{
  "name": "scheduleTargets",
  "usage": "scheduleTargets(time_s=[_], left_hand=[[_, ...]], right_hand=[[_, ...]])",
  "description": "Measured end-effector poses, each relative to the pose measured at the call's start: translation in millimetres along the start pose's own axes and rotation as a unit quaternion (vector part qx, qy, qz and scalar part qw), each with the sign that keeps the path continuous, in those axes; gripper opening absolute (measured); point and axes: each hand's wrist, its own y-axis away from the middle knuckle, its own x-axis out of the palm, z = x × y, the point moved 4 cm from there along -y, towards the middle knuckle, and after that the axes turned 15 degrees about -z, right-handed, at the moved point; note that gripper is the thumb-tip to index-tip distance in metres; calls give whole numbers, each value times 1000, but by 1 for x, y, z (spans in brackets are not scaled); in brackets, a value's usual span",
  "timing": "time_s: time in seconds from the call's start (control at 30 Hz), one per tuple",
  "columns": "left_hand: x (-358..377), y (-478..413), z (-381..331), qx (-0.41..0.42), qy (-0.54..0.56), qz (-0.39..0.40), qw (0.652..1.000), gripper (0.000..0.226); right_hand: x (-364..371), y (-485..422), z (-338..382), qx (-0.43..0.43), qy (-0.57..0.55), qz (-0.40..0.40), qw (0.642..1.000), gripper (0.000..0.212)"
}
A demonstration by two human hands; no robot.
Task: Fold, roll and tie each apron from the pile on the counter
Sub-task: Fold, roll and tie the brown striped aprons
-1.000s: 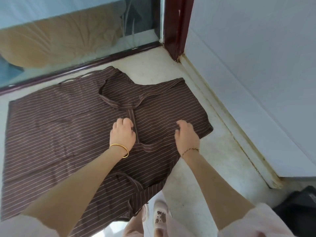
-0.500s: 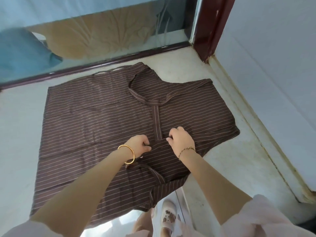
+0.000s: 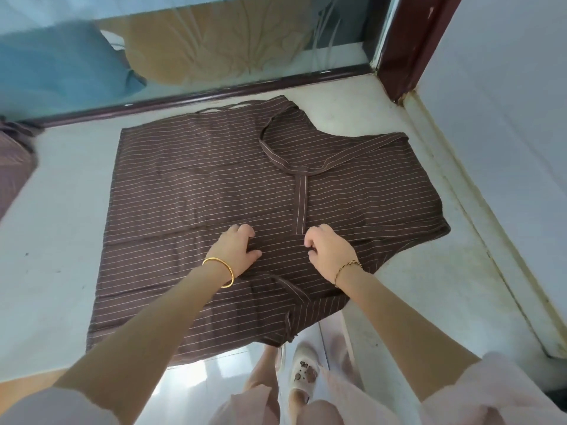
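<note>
A brown apron [image 3: 190, 191] with thin pale stripes lies spread flat on the pale counter [image 3: 58, 240]. Its neck strap [image 3: 299, 179] lies in a loop on top of the cloth, with one straight piece running toward me. My left hand [image 3: 237, 250] rests on the apron just left of that piece's near end, fingers curled down and thumb out, pinching a small crease of cloth. My right hand [image 3: 329, 251] sits just right of the strap end, its curled fingers pinching the fabric. A waist tie [image 3: 291, 291] lies near the front edge.
More brownish cloth [image 3: 15, 167] lies at the counter's left edge. A dark red window frame [image 3: 214, 93] and glass run along the back, a pale wall [image 3: 506, 118] along the right. Below the counter's front edge are a shiny floor and my white slipper [image 3: 303, 375].
Both hands slid toward me down the apron and met at the strap's near end, then parted a little. The view has shifted, so the apron now sits further right.
</note>
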Motion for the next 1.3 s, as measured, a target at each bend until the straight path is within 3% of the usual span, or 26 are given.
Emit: scheduleTargets(time_s=[0.1,0.13,0.3,0.47,0.6,0.67,0.73,0.8,1.0,1.07,1.2,1.3], left_hand=[[-14,18,-5,31,60,-145,987,24],[-15,27,-9,47,65,-151,985,15],[22,75,-33,85,29,144,986,31],[31,90,-50,135,18,104,985,20],[18,85,-51,64,145,53,986,11],[10,82,-49,15,219,38,975,6],[9,82,-48,-11,233,51,971,16],[10,84,-49,-6,177,64,982,22],[-9,74,-28,-38,65,60,995,2],[-23,69,-20,-35,24,82,996,17],[-43,60,-9,-11,-21,141,990,4],[-62,52,-4,-15,-24,152,988,8]], right_hand=[[4,18,7,-14,-44,135,990,16],[4,25,10,-23,-53,161,985,14],[2,45,21,-59,-100,168,979,25],[3,53,21,-44,-116,171,977,29],[-4,57,18,-30,-152,194,969,29],[-9,53,17,-37,-141,155,977,22],[-15,47,18,-19,-155,94,983,12],[-20,40,18,3,-173,38,984,10],[-43,19,18,50,-186,-127,973,12],[-51,10,18,71,-188,-171,964,10],[-61,-6,19,107,-180,-205,956,6],[-66,-15,20,128,-171,-223,951,9]])
